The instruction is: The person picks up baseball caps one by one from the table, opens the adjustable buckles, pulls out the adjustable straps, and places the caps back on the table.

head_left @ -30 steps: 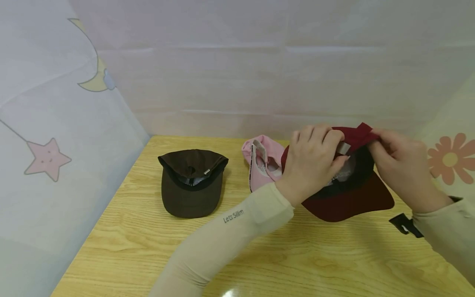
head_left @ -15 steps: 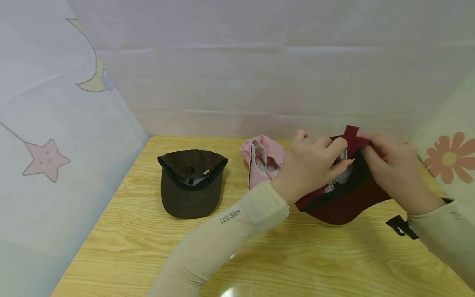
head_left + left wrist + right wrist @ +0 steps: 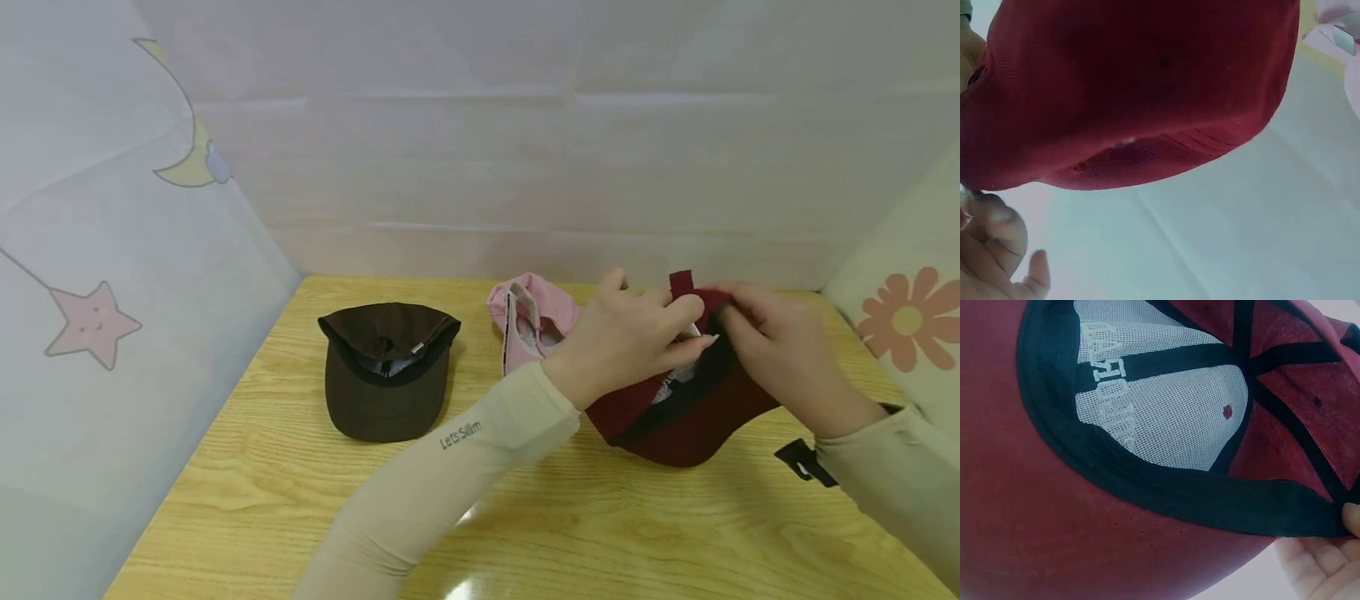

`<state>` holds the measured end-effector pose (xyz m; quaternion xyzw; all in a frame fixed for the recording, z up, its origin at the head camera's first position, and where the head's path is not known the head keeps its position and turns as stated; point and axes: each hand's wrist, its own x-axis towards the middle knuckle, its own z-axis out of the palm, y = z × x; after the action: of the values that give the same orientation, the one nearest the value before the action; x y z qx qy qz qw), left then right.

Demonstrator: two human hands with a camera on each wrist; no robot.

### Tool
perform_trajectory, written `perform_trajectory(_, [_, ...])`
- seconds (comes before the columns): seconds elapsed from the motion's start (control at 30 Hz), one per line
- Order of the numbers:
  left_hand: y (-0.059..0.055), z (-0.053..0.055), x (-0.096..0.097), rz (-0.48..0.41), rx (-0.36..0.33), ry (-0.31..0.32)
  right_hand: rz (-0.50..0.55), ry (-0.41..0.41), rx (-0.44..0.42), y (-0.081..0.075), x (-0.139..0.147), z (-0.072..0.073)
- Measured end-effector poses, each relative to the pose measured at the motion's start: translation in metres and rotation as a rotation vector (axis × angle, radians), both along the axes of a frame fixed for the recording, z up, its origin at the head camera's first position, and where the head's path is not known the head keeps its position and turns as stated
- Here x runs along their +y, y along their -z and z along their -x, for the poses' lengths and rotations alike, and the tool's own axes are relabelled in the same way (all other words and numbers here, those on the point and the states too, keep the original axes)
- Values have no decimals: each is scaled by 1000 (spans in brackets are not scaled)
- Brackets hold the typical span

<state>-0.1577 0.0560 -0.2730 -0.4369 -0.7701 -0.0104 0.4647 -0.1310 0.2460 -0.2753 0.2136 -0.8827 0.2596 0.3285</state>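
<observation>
At centre right of the head view, gripping red cap [image 3: 678, 421] with left hand [image 3: 630, 333] and right hand [image 3: 787, 358], mostly between and below both.

The left hand [image 3: 626, 333] pinches with its thumb below the bent index finger, another finger lifted clear of the grip; the left forearm [image 3: 442, 475] slants up to it from below left. Just right of that grip, the right hand [image 3: 783, 354] pinches too, fingers bent, the right forearm [image 3: 892, 483] reaching in from below right.
</observation>
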Motion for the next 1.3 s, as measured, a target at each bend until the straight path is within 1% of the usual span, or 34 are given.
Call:
perform_trajectory(0.1, [2,0,0,-9,18,19,16,5,3,1,0,1])
perform_trajectory(0.17, [3,0,0,-13,17,31,31,11,4,1,0,1])
perform_trajectory(0.27, [3,-1,-1,-17,-3,20,43,14,-3,2,0,1])
perform_trajectory(0.37, [3,-2,-2,-30,-21,-9,43,9,3,2,1,1])
perform_trajectory(0.53, [5,-3,-3,-99,-58,-64,65,15,5,1,2,0])
perform_trajectory(0.7, [11,-5,-3,-183,-92,-119,69,6,21,-1,2,-1])
perform_trajectory(0.73, [12,-5,-3,-202,-103,-118,70,6,20,-1,1,-1])
perform_trajectory(0.83, [14,-7,-3,-261,-165,-90,69,18,11,-3,1,-4])
perform_trajectory(0.87, [14,-8,-3,-281,-201,-75,71,21,5,-3,1,-4])
perform_trajectory(0.9, [13,-9,-3,-298,-258,-58,72,27,1,-4,0,-5])
perform_trajectory(0.93, [13,-10,-3,-315,-321,-45,71,31,-3,-4,0,-6])
perform_trajectory(0.97, [12,-12,-2,-327,-410,-34,72,32,-4,-5,0,-7])
perform_trajectory(1.1, [9,-21,-1,-394,-886,31,75,28,-5,-6,-1,-8])
perform_trajectory(1.17, [7,-24,-1,-452,-1091,77,77,24,-13,-6,-2,-9])
perform_trajectory(1.2, [7,-25,0,-490,-1170,114,77,23,-16,-6,-2,-9])
perform_trajectory(1.23, [7,-26,0,-534,-1233,154,76,20,-19,-6,-2,-9])
perform_trajectory(1.3, [7,-27,0,-628,-1316,232,70,14,-20,-7,-2,-9])
